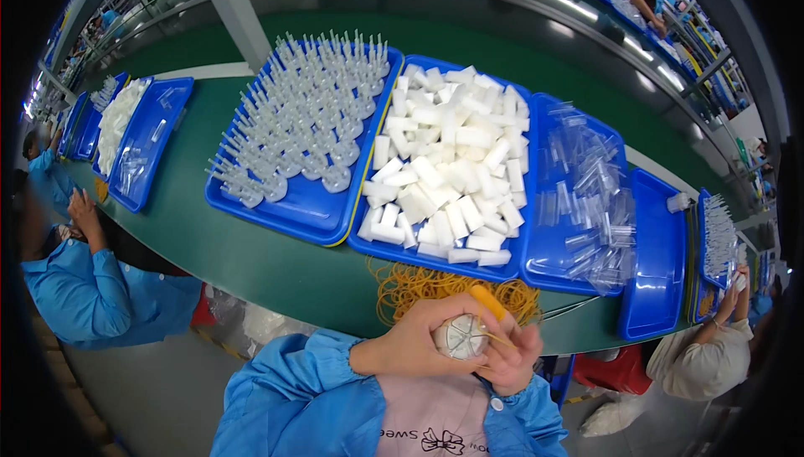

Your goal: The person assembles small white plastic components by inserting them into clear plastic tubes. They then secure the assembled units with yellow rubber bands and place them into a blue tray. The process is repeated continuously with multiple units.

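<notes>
My left hand (409, 341) is closed round a bundle (462, 337) of pale, wedge-like pieces, its round end facing up. Beside it, my right hand (512, 361) pinches a thin yellow rubber band (501, 340) stretched out from the bundle. An orange tube-like cover (487, 301) juts up between the hands; it looks like a finger cot, but I cannot tell whose finger it is on. Just beyond my hands, a heap of yellow rubber bands (402, 287) lies on the green table (322, 277).
Blue trays ahead hold clear stemmed plastic pieces (310, 113), white foam blocks (452, 164) and clear plastic tubes (586, 206). Another blue tray (653, 264) stands farther right, and one (151, 143) far left. People sit on my left (109, 294) and right (703, 348).
</notes>
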A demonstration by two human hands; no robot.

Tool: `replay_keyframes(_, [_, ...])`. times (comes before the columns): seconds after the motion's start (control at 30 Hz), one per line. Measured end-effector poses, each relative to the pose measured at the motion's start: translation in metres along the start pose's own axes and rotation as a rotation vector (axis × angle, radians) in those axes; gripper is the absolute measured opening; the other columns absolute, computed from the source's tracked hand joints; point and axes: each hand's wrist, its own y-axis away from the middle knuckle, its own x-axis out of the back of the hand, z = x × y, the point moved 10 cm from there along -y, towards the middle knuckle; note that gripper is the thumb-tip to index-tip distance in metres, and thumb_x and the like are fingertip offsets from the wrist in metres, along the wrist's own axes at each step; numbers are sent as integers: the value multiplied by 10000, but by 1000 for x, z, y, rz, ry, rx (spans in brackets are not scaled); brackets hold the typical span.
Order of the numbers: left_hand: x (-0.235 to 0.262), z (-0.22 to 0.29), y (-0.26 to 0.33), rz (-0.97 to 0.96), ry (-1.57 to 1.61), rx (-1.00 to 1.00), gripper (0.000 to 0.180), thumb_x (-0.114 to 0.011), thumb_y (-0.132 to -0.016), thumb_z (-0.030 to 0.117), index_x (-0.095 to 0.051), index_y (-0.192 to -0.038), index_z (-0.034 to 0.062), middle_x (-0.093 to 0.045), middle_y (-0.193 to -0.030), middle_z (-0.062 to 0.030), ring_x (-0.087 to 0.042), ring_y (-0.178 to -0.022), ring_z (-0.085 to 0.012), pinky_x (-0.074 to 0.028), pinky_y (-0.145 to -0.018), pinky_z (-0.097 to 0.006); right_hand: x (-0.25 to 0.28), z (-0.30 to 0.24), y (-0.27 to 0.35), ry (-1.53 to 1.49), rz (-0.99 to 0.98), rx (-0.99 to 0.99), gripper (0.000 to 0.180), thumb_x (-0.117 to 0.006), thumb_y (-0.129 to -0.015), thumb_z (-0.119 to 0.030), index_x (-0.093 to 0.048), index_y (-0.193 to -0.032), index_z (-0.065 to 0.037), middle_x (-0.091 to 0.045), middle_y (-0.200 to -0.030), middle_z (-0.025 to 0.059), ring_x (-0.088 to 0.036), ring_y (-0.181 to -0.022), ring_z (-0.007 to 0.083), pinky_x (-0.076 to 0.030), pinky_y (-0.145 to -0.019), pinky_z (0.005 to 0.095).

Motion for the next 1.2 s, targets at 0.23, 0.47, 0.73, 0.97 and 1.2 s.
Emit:
replay_keyframes(0.23, [13, -31, 9, 199, 50, 227, 397, -718, -721, 22, -550, -1080, 43, -592, -873, -10, -564, -813, -56, -464, -708, -210, 9, -2, 9, 562, 238, -97, 468, -645, -782, -326, -526, -1051, 39, -553, -824, 103, -540, -808, 233, -414, -812, 375])
replay_keyframes(0.47, [16, -19, 7, 221, -95, 139, 456, -698, -726, 10, -546, -1155, 45, -595, -891, -24, -569, -815, -80, -473, -718, -228, -21, -8, -1, 630, 253, -87, 496, -580, -850, -333, -494, -1158, 46, -587, -801, 94, -565, -785, 188, -402, -881, 357])
replay_keyframes(0.73, [9, -7, 3, 157, -184, 186, 521, -701, -729, 22, -541, -1225, 34, -607, -898, -45, -578, -836, -84, -476, -750, -244, -40, -19, 2, 778, 114, -16, 317, -567, -883, -337, -595, -839, -24, -589, -768, 126, -561, -794, 240, -413, -794, 365])
replay_keyframes(0.97, [-1, -33, 12, 12, 345, 264, 382, -702, -737, 58, -530, -1077, 54, -562, -818, -19, -551, -704, -103, -445, -617, -237, -62, -55, 0, 505, 58, 495, 381, -502, -878, -432, -582, -752, -82, -547, -714, 63, -480, -726, 242, -362, -803, 412])
replay_keyframes(1.2, [-16, -31, 12, -93, 1213, 299, 492, -705, -793, 349, -423, -1136, 138, -450, -808, -3, -465, -633, -142, -382, -538, -278, -65, -63, 21, 938, 58, 544, 291, -555, -837, -290, -540, -622, -95, -482, -588, 12, -486, -558, 175, -401, -857, 452])
